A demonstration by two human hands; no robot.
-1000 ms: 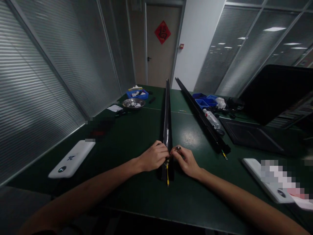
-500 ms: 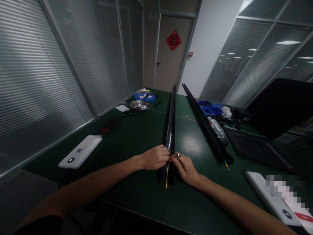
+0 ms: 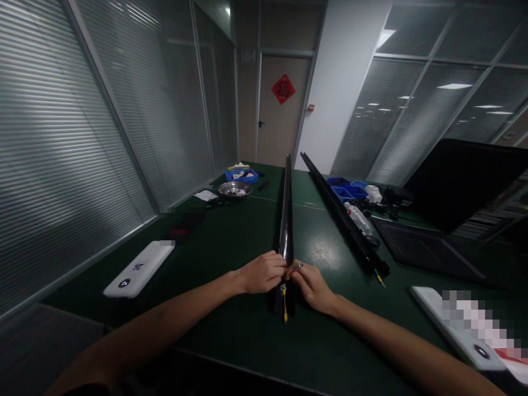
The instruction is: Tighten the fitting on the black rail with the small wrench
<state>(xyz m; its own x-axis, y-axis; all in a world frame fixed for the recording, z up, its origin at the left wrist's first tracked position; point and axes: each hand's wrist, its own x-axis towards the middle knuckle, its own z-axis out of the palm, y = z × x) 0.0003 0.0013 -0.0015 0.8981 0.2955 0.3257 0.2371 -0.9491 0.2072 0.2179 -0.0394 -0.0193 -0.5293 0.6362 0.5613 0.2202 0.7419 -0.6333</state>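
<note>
Gripping the near end of a long black rail [image 3: 285, 220], both hands meet over the middle of the green bench [image 3: 231, 242]. The rail lies flat and runs straight away from the person toward the far edge. A short yellow wire [image 3: 284, 308] sticks out of its near end, between the wrists.

Risk, as judged from this view: the rail is long and narrow and is held at one end only. A sideways push or twist there could swing the far end across the bench, toward the second rail [image 3: 338, 214] and the water bottle [image 3: 358, 217] just beside it on the right. The thin wire sits directly below the fingers and could be bent or tugged if a finger slips.

Left hand [image 3: 264, 272]: fingers curled narrow over the rail's left edge, forearm coming in low from the left.

Right hand [image 3: 311, 286]: fingertips bunched tight against the rail's right edge, touching the left hand's fingers. A small shiny piece [image 3: 299, 265] shows on them, too small to identify.
</note>
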